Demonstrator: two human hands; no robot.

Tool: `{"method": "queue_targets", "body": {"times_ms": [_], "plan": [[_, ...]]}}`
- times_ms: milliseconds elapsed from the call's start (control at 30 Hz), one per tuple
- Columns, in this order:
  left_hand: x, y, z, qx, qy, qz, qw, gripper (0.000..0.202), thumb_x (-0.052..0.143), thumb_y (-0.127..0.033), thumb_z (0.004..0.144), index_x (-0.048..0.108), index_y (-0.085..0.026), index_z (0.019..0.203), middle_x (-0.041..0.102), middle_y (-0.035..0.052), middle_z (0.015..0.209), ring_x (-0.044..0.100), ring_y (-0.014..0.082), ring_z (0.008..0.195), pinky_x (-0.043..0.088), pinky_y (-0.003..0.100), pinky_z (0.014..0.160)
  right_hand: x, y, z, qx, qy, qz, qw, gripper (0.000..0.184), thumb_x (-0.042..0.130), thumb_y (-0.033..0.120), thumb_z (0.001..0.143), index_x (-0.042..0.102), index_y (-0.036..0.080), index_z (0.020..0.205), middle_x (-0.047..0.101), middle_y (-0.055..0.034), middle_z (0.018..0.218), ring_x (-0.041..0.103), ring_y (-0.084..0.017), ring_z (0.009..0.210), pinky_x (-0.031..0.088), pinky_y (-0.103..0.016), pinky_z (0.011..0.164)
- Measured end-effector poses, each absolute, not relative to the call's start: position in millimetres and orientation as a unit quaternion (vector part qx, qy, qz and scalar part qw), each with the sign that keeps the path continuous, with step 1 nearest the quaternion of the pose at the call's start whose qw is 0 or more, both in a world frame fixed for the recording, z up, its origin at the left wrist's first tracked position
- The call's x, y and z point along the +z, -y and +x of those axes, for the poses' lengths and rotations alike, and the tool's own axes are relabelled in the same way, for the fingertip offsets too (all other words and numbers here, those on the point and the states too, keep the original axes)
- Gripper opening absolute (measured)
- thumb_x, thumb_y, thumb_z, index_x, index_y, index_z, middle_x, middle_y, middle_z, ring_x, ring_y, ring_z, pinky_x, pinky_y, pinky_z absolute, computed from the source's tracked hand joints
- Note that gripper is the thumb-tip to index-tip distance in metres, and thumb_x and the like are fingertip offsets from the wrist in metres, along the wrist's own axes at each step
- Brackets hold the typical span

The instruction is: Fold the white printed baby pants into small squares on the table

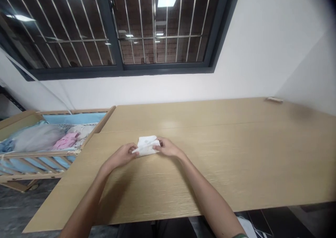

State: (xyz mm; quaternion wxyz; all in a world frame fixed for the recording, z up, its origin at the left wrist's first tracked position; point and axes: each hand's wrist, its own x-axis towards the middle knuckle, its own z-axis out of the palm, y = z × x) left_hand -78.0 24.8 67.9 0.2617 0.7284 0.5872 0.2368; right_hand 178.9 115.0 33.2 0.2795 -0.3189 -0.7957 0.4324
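A small white folded cloth (146, 144) lies on the wooden table (236, 161), a little left of its middle. My left hand (123, 154) pinches the cloth's near left corner with closed fingers. My right hand (167, 148) grips the cloth's right edge, fingers curled onto it. Both forearms reach in from the bottom of the view. A fold of the cloth rises between the two hands.
A wooden baby crib (49, 140) with blue bedding and pink and white clothes stands against the table's left edge. A small flat object (274, 99) lies at the far right corner. A white wall and a barred window (118, 28) are behind.
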Motion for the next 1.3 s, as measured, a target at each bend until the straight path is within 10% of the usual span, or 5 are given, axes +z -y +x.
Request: {"method": "queue_targets", "body": {"times_ms": [367, 567, 733, 1067, 1300], "plan": [[25.0, -89.4, -55.3, 0.300, -0.703, 0.635, 0.111, 0.023, 0.051, -0.025, 0.093, 0.060, -0.015, 0.111, 0.071, 0.0109, 0.095, 0.067, 0.0239, 0.090, 0.049, 0.032, 0.080, -3.1, -130.6, 152.3, 0.354, 0.663, -0.527, 0.396, 0.042, 0.066, 0.037, 0.083, 0.052, 0.017, 0.117, 0.065, -0.0042, 0.089, 0.060, -0.021, 0.080, 0.052, -0.035, 0.077], [9.5, -75.5, -34.6, 0.332, -0.698, 0.634, 0.027, 0.052, 0.040, -0.040, 0.101, 0.043, -0.007, 0.142, 0.049, 0.0252, 0.145, 0.043, 0.0330, 0.139, 0.034, 0.048, 0.114, 11.4, -112.7, 148.1, 0.152, 0.774, -0.474, 0.391, 0.052, 0.048, 0.035, 0.096, 0.043, 0.011, 0.142, 0.050, -0.0207, 0.144, 0.045, -0.029, 0.134, 0.036, -0.045, 0.113], [-7.2, -65.8, -9.8, 0.295, -0.621, 0.726, 0.031, 0.076, 0.026, -0.054, 0.102, 0.018, -0.001, 0.156, 0.026, 0.0255, 0.162, 0.022, 0.0309, 0.153, 0.024, 0.047, 0.123, 9.7, -108.5, 139.5, 0.073, 0.919, -0.308, 0.237, 0.061, 0.037, 0.034, 0.101, 0.029, 0.013, 0.158, 0.032, -0.0137, 0.163, 0.022, -0.025, 0.153, 0.017, -0.044, 0.124], [-25.6, -60.3, -22.8, 0.158, -0.682, 0.713, -0.043, 0.079, 0.020, -0.058, 0.102, 0.024, -0.001, 0.156, 0.027, 0.0231, 0.163, 0.020, 0.0331, 0.153, 0.022, 0.049, 0.123, 1.5, -122.8, 165.7, 0.117, 0.902, -0.385, 0.157, 0.066, 0.017, 0.050, 0.106, 0.025, 0.012, 0.160, 0.022, -0.0100, 0.167, 0.014, -0.022, 0.156, 0.011, -0.043, 0.126], [0.3, -59.4, -40.4, 0.175, -0.609, 0.771, -0.058, 0.062, 0.040, -0.059, 0.098, 0.049, -0.015, 0.142, 0.049, 0.0182, 0.151, 0.045, 0.0306, 0.139, 0.030, 0.046, 0.116, 9.8, -122.1, 177.8, 0.111, 0.899, -0.345, 0.248, 0.063, 0.040, 0.051, 0.103, 0.037, 0.019, 0.156, 0.035, -0.0130, 0.162, 0.025, -0.028, 0.152, 0.020, -0.049, 0.123]]}}
